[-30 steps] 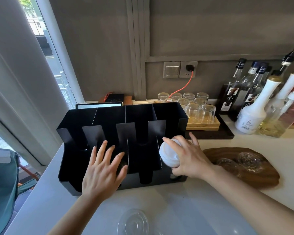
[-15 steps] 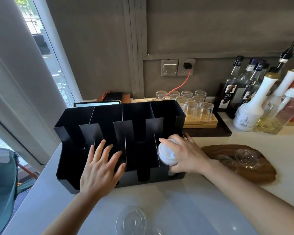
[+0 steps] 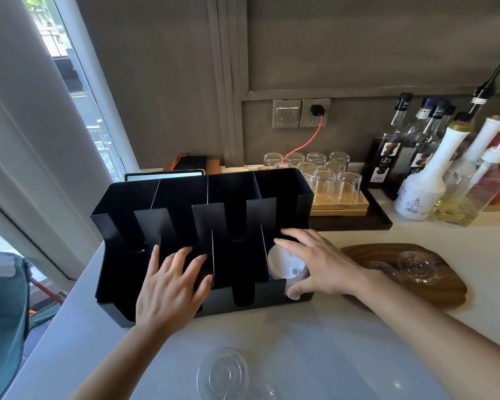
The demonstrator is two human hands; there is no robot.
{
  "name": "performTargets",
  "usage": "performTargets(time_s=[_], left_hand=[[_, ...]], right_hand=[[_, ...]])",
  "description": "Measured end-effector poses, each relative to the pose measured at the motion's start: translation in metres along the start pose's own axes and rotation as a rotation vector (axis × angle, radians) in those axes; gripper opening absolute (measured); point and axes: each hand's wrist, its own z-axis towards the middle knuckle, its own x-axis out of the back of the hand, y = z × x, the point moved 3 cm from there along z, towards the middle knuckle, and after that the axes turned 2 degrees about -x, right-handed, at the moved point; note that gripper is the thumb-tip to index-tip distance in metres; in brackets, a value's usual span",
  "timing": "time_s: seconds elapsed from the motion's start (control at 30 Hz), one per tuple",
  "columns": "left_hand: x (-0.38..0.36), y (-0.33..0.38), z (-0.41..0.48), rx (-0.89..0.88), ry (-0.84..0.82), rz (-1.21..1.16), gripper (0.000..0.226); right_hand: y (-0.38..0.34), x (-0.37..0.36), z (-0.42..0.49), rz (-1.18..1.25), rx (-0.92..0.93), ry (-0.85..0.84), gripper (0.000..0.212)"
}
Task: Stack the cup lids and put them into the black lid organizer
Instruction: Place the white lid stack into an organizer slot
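The black lid organizer (image 3: 185,194) stands on the white counter with several slotted compartments. A stack of white cup lids (image 3: 285,262) sits in its rightmost compartment. My right hand (image 3: 321,264) curls around that stack from the right, fingers above it and thumb at the front wall. My left hand (image 3: 171,287) lies flat with fingers spread on the organizer's front, over the second compartment. Clear plastic lids (image 3: 224,373) lie on the counter near the front edge. More clear lids (image 3: 414,262) rest on a wooden board (image 3: 445,287) at the right.
Upturned glasses (image 3: 337,186) stand on a wooden tray behind the organizer. Syrup bottles (image 3: 427,174) crowd the back right. A red cable hangs from a wall socket (image 3: 315,111). A window and the counter's left edge lie to the left.
My right hand has lowered the white lid stack from in front of the organizer down into the rightmost compartment. My left hand stays on the organizer's front.
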Motion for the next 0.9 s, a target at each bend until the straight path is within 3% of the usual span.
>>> performTargets(time_s=[0.1, 0.23, 0.33, 0.57, 0.7, 0.9], left_hand=[[-0.001, 0.000, 0.000, 0.004, 0.003, -0.001, 0.058], [-0.001, 0.000, 0.001, 0.010, 0.004, -0.004, 0.058], [-0.001, 0.001, 0.000, 0.014, 0.003, -0.001, 0.057], [0.001, 0.001, 0.000, 0.020, 0.005, -0.004, 0.057], [0.001, 0.001, -0.001, 0.022, 0.000, -0.014, 0.058], [0.001, 0.000, -0.001, 0.033, 0.004, -0.054, 0.057]], right_hand=[[0.001, 0.006, -0.009, -0.022, 0.029, 0.063, 0.100], [0.000, 0.006, -0.015, -0.085, 0.051, 0.135, 0.065], [-0.001, 0.004, -0.012, -0.066, 0.025, 0.138, 0.052], [-0.005, 0.004, -0.013, -0.230, 0.057, 0.102, 0.051], [-0.006, 0.006, -0.020, -0.180, 0.028, 0.140, 0.064], [-0.011, 0.012, -0.033, -0.127, 0.062, 0.222, 0.059]])
